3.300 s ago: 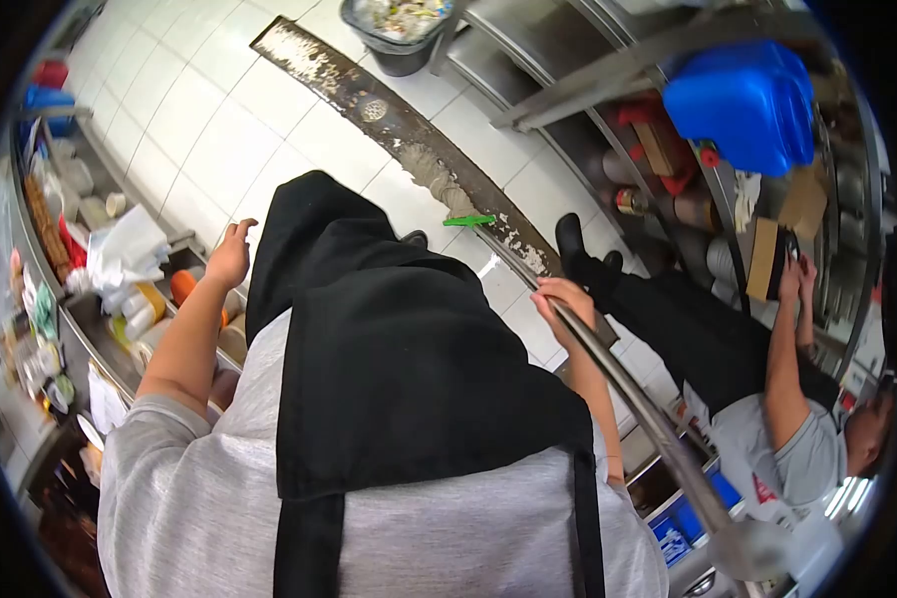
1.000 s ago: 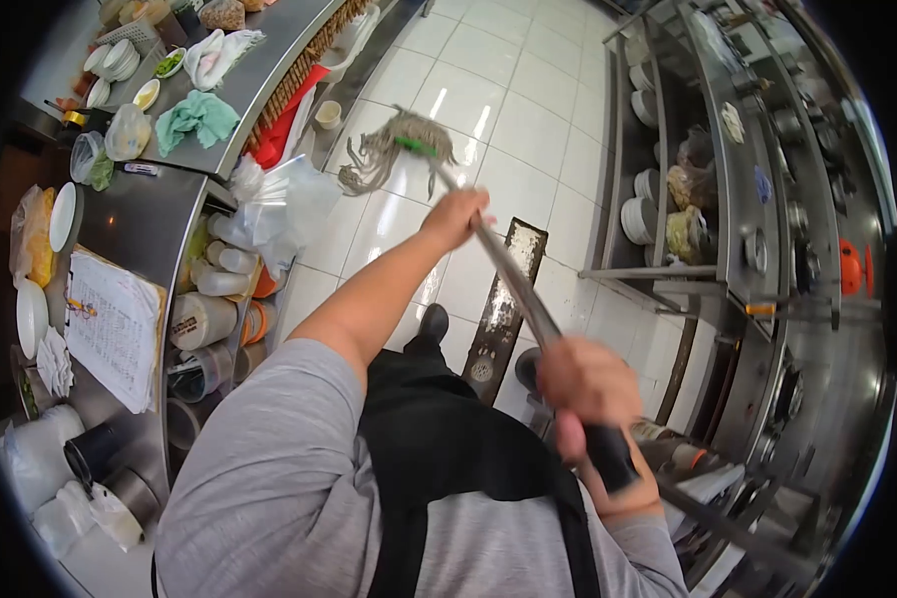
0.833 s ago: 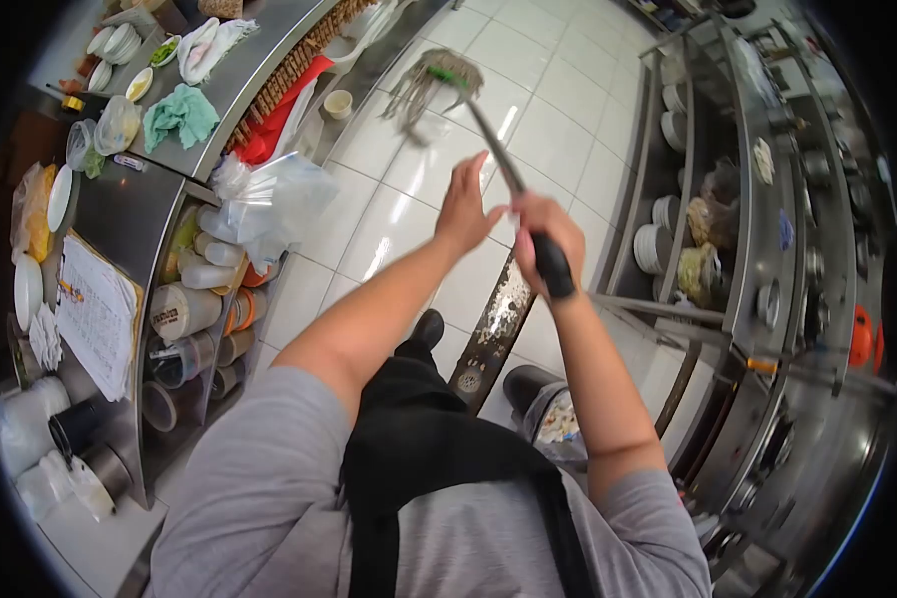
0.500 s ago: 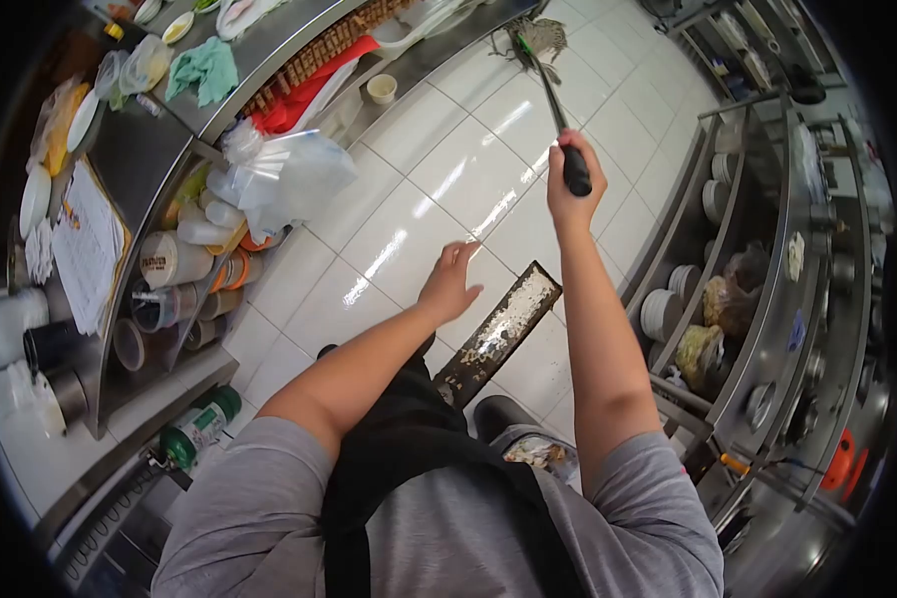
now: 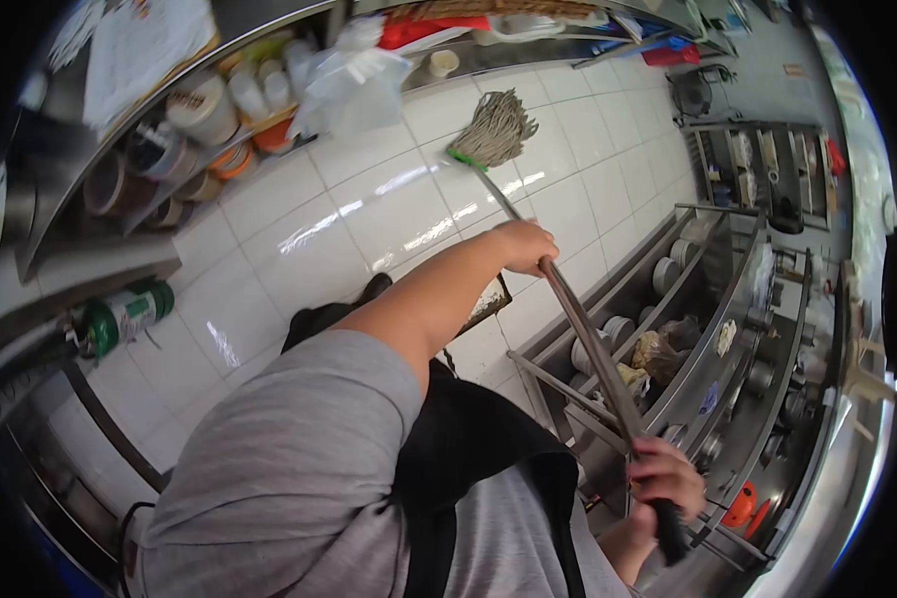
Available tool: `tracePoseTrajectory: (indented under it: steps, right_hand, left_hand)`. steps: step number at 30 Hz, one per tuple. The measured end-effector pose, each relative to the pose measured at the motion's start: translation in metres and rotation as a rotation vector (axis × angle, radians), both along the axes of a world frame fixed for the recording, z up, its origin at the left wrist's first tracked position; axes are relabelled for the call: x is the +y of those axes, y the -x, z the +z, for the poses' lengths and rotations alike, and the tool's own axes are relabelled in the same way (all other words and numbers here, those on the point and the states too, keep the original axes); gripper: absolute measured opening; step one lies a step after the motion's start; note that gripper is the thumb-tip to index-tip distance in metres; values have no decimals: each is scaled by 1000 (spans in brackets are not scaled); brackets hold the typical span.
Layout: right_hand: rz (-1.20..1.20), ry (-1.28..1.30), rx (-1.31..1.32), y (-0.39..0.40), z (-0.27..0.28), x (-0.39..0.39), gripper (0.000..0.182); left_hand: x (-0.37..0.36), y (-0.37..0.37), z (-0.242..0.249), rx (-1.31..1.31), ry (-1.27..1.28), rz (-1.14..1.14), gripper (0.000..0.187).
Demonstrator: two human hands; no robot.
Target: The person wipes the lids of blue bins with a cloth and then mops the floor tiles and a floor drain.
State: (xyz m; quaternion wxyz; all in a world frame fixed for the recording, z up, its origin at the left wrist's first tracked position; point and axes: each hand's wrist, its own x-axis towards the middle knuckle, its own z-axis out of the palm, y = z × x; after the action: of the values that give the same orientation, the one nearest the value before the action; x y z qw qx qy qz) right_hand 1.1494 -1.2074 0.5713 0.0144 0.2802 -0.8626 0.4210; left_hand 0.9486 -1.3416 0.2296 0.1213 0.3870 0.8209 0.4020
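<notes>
A mop (image 5: 496, 130) with grey-beige strands and a green clamp lies on the white tiled floor at the upper middle. Its long metal handle runs down to the lower right. My left hand (image 5: 523, 247) is wrapped round the middle of the handle. Near the black grip at the handle's end, my right hand (image 5: 666, 488) is closed round it. Partly hidden behind my left forearm is a dark-edged floor strip (image 5: 490, 299).
Shelves with tubs (image 5: 201, 108) and a hanging plastic bag (image 5: 354, 90) stand at the upper left. A green cylinder (image 5: 128, 317) is at the left. Metal racks with stacked plates (image 5: 666, 275) line the right side. A dark fan-like object (image 5: 703, 92) stands farther back.
My left hand has taken hold of the handle. My right hand has moved down and toward my body, still gripping it. The mop head has swung left and down, and the view has turned.
</notes>
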Motion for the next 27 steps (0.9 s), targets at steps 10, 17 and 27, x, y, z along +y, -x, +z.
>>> tracePoseTrajectory:
  steps: [10,17,27]
  right_hand:
    - [264,679,-231,-95,30,-20,32]
    - [381,980,-595,-82,-47,-73,27]
    - [1011,736,-793,21,-29,-36,27]
  left_hand:
    - [-142,-253,19,-151,-375,186,28]
    - [-237,-372,-11,-358,-90,507,29]
    - [-155,-355,-22,93,-124,748,38]
